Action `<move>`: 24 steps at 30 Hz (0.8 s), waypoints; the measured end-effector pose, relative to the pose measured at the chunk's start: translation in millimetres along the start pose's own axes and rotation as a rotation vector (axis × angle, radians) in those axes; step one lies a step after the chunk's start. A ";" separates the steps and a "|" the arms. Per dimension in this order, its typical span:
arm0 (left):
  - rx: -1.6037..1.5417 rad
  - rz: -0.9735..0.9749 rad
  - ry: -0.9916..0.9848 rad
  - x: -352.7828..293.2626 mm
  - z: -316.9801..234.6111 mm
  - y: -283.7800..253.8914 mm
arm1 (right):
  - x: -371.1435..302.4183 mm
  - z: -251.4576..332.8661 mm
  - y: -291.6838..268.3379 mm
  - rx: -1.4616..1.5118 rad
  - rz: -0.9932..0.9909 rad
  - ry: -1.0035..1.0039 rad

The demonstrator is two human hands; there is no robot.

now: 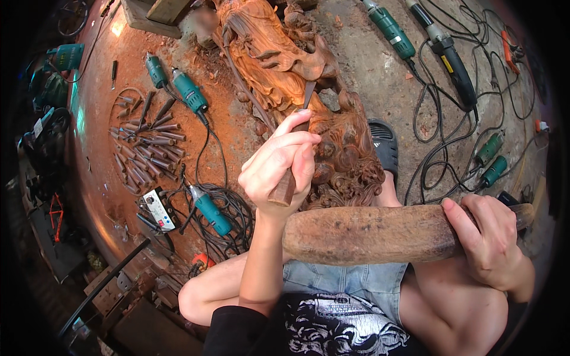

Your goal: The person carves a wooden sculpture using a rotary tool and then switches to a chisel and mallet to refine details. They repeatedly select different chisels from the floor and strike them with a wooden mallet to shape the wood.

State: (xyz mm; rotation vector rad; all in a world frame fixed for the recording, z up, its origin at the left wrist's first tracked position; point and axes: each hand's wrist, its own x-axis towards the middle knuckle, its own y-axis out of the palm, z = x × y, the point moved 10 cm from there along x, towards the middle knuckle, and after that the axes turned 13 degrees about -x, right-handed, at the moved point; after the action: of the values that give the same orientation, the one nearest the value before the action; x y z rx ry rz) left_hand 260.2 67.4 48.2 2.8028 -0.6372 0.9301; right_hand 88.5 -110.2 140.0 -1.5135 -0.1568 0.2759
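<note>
Two hands raised: left hand [278,160] grip clamped on chisel [292,166], right hand [490,240] grip around wooden mallet [368,234].

Free room: we see bare floor [368,71] R of the carving [285,59]. Obstacles: chisel pile [145,148] and grinders [189,90] to L, tangled cables [451,136] far R; mallet [368,234] spans our lap.

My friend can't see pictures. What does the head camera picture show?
Seen from above, a seated person's left hand holds a chisel against a reddish wood carving, while the right hand grips a thick wooden mallet. More chisels, green power tools and black cords lie on the dusty floor.
</note>
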 end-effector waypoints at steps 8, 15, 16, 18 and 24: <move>0.068 -0.038 0.026 -7.2 -4.6 4.3 | 16.7 12.5 -18.3 -0.151 -0.225 -0.128; 0.145 0.013 0.052 -6.8 -1.0 18.0 | 11.6 13.9 -29.4 -0.273 -0.282 -0.160; 0.166 0.024 0.040 -3.1 -4.4 21.1 | 9.7 12.5 -30.6 -0.289 -0.281 -0.165; 0.244 0.009 -0.010 5.8 -7.1 23.1 | 8.0 10.6 -31.0 -0.319 -0.282 -0.180; 0.198 -0.001 -0.049 15.4 -5.4 35.6 | 5.3 -1.9 -26.1 -0.372 -0.222 -0.014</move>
State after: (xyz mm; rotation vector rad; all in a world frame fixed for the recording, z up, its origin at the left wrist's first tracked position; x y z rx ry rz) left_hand 253.2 31.1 61.0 3.0079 -0.5790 0.9769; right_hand 96.2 -111.5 165.5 -1.8445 -0.4016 0.0807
